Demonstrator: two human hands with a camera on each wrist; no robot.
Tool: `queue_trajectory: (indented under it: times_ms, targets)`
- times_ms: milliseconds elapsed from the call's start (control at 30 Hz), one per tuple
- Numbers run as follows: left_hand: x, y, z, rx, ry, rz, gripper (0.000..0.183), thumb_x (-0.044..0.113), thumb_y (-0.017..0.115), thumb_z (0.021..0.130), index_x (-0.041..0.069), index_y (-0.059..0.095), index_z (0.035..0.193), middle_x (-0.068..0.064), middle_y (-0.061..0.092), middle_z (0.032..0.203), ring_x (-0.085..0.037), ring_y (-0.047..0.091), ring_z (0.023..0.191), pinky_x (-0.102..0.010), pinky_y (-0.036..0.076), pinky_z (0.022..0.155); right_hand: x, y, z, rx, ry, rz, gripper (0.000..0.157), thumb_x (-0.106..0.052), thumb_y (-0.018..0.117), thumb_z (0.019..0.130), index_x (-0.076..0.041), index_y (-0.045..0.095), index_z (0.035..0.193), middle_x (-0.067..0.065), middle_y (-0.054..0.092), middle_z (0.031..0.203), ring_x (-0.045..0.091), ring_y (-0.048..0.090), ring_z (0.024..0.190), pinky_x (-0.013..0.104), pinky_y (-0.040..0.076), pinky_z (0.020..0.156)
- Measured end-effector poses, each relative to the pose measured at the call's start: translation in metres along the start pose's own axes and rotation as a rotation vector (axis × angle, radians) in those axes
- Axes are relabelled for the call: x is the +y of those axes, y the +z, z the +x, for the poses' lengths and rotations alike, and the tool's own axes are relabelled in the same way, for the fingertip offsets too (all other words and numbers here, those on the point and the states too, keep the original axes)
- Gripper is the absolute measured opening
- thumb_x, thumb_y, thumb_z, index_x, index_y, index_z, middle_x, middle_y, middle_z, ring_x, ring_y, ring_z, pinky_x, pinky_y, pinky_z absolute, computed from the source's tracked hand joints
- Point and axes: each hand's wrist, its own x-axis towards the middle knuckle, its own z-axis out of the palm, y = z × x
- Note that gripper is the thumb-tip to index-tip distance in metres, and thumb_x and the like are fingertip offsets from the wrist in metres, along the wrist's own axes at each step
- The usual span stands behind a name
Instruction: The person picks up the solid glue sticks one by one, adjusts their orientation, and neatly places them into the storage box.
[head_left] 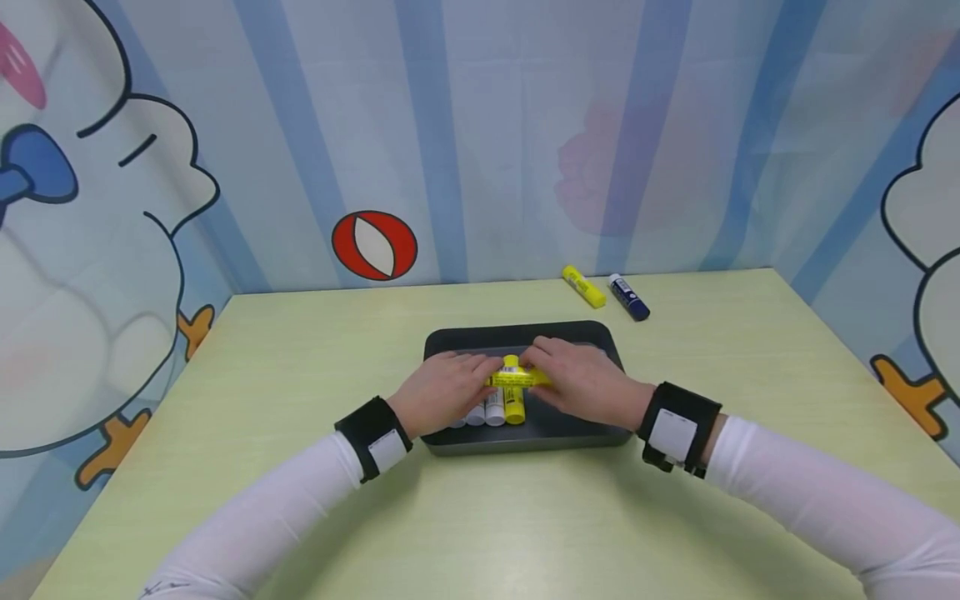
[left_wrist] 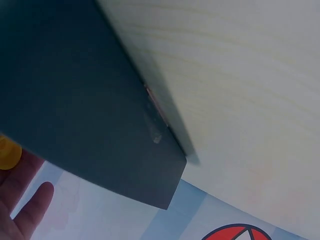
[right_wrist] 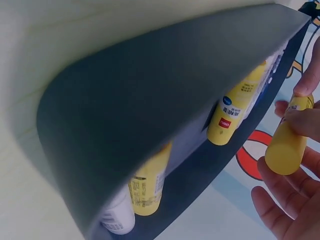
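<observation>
A yellow glue stick (head_left: pixel 517 378) lies crosswise above a black tray (head_left: pixel 450 337), held between both hands. My left hand (head_left: pixel 447 385) pinches its left end. At the other end, my right hand (head_left: pixel 588 379) grips it with thumb and fingers; the right wrist view shows the round yellow end of this glue stick (right_wrist: pixel 286 157). Beneath, another yellow glue stick (head_left: pixel 514 408) lies in the tray beside several white sticks (head_left: pixel 494 410). The right wrist view also shows a yellow stick (right_wrist: pixel 147 195) and a white stick (right_wrist: pixel 119 217) near the tray's other end, which my right hand hides in the head view.
Behind the tray, near the table's back edge, lie a yellow glue stick (head_left: pixel 583 287) and a dark blue glue stick (head_left: pixel 628 297) with a white end. A printed cloth backdrop (head_left: pixel 502 142) rises behind and on both sides of the pale table (head_left: pixel 337 342).
</observation>
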Motion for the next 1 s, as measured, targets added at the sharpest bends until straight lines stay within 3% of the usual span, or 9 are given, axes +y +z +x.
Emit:
queue_trajectory:
  times_ms: [133, 267, 467, 600, 733, 833, 1000]
  targets:
    - [0.0, 0.001, -0.001, -0.004, -0.037, -0.042, 0.044, 0.03, 0.066, 0.093, 0.007, 0.054, 0.128, -0.004, 0.067, 0.113, -0.016, 0.066, 0.097, -0.031, 0.052, 0.085, 0.002, -0.002, 0.0, 0.013, 0.024, 0.043, 0.035, -0.021, 0.076, 0.086, -0.008, 0.06, 0.114, 0.002, 0.055, 0.101, 0.013, 0.053, 0.077, 0.024, 0.05, 0.064]
    - [0.001, 0.001, -0.002, 0.022, -0.097, -0.116, 0.044, 0.03, 0.066, 0.094, 0.005, 0.055, 0.128, -0.007, 0.067, 0.116, -0.016, 0.067, 0.086, -0.031, 0.053, 0.083, 0.003, -0.006, 0.002, 0.045, 0.114, 0.149, 0.047, -0.025, 0.075, 0.087, -0.007, 0.055, 0.126, 0.007, 0.056, 0.113, 0.016, 0.059, 0.088, 0.029, 0.052, 0.068]
    - [0.004, -0.004, -0.002, 0.07, -0.23, -0.271, 0.043, 0.03, 0.065, 0.094, 0.006, 0.056, 0.128, -0.007, 0.068, 0.11, -0.013, 0.059, 0.069, -0.027, 0.055, 0.07, 0.004, -0.008, 0.003, 0.078, 0.326, 0.502, 0.064, -0.027, 0.068, 0.093, -0.003, 0.036, 0.143, 0.016, 0.048, 0.136, 0.029, 0.053, 0.117, 0.041, 0.051, 0.087]
    - [0.007, -0.008, 0.0, 0.079, -0.326, -0.38, 0.041, 0.03, 0.063, 0.096, 0.007, 0.057, 0.129, -0.002, 0.067, 0.093, -0.01, 0.053, 0.064, -0.022, 0.049, 0.057, 0.001, -0.009, 0.006, 0.092, 0.471, 0.77, 0.065, -0.031, 0.06, 0.097, -0.004, 0.029, 0.147, 0.021, 0.043, 0.142, 0.033, 0.05, 0.122, 0.045, 0.048, 0.092]
    - [0.012, -0.014, 0.003, 0.09, -0.404, -0.472, 0.041, 0.029, 0.064, 0.095, 0.007, 0.058, 0.129, 0.0, 0.063, 0.082, -0.011, 0.052, 0.063, -0.022, 0.045, 0.053, -0.003, -0.01, 0.008, 0.149, 0.552, 1.005, 0.06, -0.03, 0.053, 0.101, -0.001, 0.028, 0.148, 0.023, 0.045, 0.14, 0.034, 0.052, 0.122, 0.048, 0.046, 0.095]
    - [0.015, -0.017, 0.004, 0.104, -0.432, -0.501, 0.04, 0.029, 0.065, 0.094, 0.008, 0.059, 0.128, 0.0, 0.065, 0.083, -0.012, 0.053, 0.063, -0.023, 0.046, 0.054, -0.006, -0.009, 0.01, 0.205, 0.593, 1.123, 0.056, -0.027, 0.051, 0.103, 0.001, 0.03, 0.147, 0.023, 0.051, 0.136, 0.034, 0.054, 0.119, 0.046, 0.048, 0.093]
    - [0.021, -0.02, 0.004, 0.115, -0.444, -0.497, 0.038, 0.028, 0.067, 0.093, 0.007, 0.061, 0.125, -0.001, 0.066, 0.084, -0.012, 0.053, 0.063, -0.023, 0.046, 0.054, -0.012, -0.005, 0.012, 0.288, 0.638, 1.21, 0.05, -0.02, 0.052, 0.102, 0.005, 0.036, 0.143, 0.024, 0.054, 0.131, 0.037, 0.056, 0.115, 0.039, 0.05, 0.091]
